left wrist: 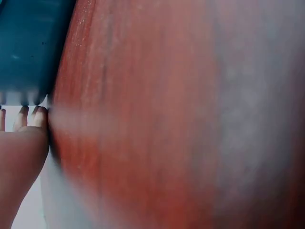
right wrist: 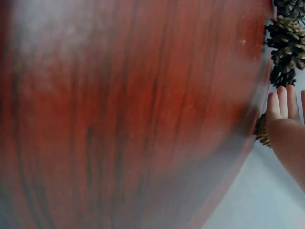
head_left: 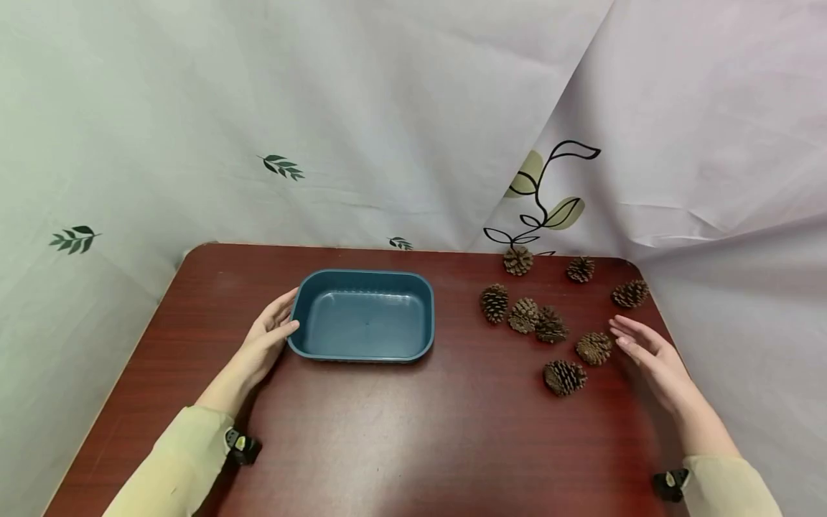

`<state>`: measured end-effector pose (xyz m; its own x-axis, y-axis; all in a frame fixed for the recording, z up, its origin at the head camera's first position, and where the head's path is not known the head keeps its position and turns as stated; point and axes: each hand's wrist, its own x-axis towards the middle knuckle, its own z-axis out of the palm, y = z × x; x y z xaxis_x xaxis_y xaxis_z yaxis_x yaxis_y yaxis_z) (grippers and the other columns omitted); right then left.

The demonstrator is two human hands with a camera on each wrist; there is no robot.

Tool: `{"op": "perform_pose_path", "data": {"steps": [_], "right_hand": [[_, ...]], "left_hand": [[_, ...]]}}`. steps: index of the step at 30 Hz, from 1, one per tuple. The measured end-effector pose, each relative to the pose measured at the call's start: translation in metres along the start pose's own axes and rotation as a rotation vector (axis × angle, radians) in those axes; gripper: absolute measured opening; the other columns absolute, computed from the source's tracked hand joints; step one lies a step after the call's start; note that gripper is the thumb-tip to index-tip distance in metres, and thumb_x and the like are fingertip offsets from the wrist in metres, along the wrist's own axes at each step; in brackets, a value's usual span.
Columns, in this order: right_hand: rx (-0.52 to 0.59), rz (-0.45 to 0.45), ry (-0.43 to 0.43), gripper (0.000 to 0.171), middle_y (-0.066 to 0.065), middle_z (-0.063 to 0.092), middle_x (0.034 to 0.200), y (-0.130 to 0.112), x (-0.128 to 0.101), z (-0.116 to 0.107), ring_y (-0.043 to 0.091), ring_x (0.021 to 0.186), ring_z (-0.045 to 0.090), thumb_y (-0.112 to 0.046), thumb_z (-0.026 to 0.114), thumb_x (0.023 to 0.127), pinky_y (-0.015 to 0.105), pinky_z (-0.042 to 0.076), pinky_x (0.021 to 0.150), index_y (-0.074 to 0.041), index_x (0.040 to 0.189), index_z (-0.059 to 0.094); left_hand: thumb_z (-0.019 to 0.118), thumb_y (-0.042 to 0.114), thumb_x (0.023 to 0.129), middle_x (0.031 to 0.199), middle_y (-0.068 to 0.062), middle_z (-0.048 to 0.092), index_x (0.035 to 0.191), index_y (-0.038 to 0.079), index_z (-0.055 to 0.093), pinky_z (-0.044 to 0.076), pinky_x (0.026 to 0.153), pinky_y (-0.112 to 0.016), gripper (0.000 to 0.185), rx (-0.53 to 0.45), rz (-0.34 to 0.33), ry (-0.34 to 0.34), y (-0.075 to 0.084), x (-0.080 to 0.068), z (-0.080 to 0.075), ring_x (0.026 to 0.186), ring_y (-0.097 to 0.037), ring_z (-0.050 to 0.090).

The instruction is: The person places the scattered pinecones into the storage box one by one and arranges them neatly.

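Resting at centre-left of frame, left hand [head_left: 268,337] fingers straight vs blue tray [head_left: 365,352], right hand [head_left: 649,352] flat, wide, lower right nr pine cones [head_left: 594,347], holding nothing.

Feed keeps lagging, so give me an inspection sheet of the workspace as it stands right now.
Surface: dark red wood-grain table.
Job's things: blue tray with nothing in it; eight pine cones scattered at the table's right.
Clutter: nothing seen.
Hands: left hand touches the tray's left rim, fingers straight; right hand open beside the nearest pine cone, contact unclear.
Cables: nothing seen.
Surroundings: pale cloth backdrop with leaf prints.
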<state>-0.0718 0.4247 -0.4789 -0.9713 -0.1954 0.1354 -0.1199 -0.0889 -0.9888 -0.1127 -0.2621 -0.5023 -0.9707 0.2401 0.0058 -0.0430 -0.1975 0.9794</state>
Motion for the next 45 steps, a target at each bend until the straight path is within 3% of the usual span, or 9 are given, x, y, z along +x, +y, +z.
{"op": "perform_pose_path", "data": {"steps": [6, 11, 22, 29, 36, 45], "right_hand": [[0.284, 0.011, -0.150, 0.055, 0.001, 0.064, 0.151, 0.008, 0.002, -0.013, 0.008, 0.139, 0.060, 0.015, 0.024, 0.108, 0.019, 0.048, 0.112, -0.001, 0.155, 0.049], [0.363, 0.032, -0.254, 0.059, 0.003, 0.058, 0.157, 0.013, 0.003, -0.021, 0.010, 0.145, 0.055, 0.016, 0.019, 0.107, 0.019, 0.044, 0.117, 0.000, 0.159, 0.042], [0.001, 0.131, -0.269, 0.059, -0.012, 0.059, 0.155, 0.013, 0.003, -0.030, -0.003, 0.140, 0.056, 0.019, 0.037, 0.105, 0.012, 0.047, 0.108, 0.002, 0.162, 0.038], [-0.095, 0.189, -0.250, 0.062, -0.021, 0.059, 0.151, 0.012, 0.002, -0.032, -0.008, 0.134, 0.057, 0.018, 0.045, 0.104, 0.011, 0.049, 0.103, -0.004, 0.162, 0.042], [-0.238, 0.223, -0.206, 0.058, -0.028, 0.061, 0.146, 0.008, 0.004, -0.027, -0.015, 0.129, 0.056, 0.014, 0.054, 0.102, 0.007, 0.048, 0.099, -0.003, 0.158, 0.048], [-0.332, 0.252, -0.169, 0.057, -0.032, 0.061, 0.142, 0.003, 0.007, -0.018, -0.019, 0.125, 0.056, 0.009, 0.061, 0.101, 0.004, 0.046, 0.098, -0.003, 0.156, 0.051]], "left_hand": [[0.042, -0.009, 0.106, 0.156, 0.015, 0.050, 0.167, 0.007, 0.027, 0.042, 0.110, -0.015, 0.064, -0.083, 0.048, -0.063, -0.007, -0.001, -0.005, 0.141, 0.002, 0.048], [0.042, -0.011, 0.106, 0.159, 0.015, 0.047, 0.168, 0.008, 0.026, 0.041, 0.112, -0.015, 0.066, -0.103, 0.061, -0.100, -0.008, -0.002, -0.006, 0.144, 0.003, 0.046], [0.042, -0.015, 0.104, 0.160, 0.013, 0.048, 0.167, 0.010, 0.028, 0.042, 0.112, -0.014, 0.069, -0.110, 0.090, -0.147, -0.012, 0.001, -0.010, 0.145, 0.001, 0.047], [0.044, -0.014, 0.104, 0.160, 0.015, 0.047, 0.167, 0.011, 0.029, 0.043, 0.111, -0.014, 0.070, -0.099, 0.072, -0.138, -0.013, 0.000, -0.011, 0.144, 0.003, 0.048], [0.045, -0.014, 0.104, 0.158, 0.014, 0.049, 0.165, 0.013, 0.033, 0.044, 0.110, -0.014, 0.068, -0.116, 0.064, -0.131, -0.012, -0.002, -0.010, 0.142, 0.003, 0.049], [0.047, -0.013, 0.104, 0.157, 0.014, 0.051, 0.163, 0.016, 0.037, 0.044, 0.110, -0.014, 0.066, -0.122, 0.070, -0.124, -0.012, -0.001, -0.009, 0.141, 0.002, 0.051]]}}
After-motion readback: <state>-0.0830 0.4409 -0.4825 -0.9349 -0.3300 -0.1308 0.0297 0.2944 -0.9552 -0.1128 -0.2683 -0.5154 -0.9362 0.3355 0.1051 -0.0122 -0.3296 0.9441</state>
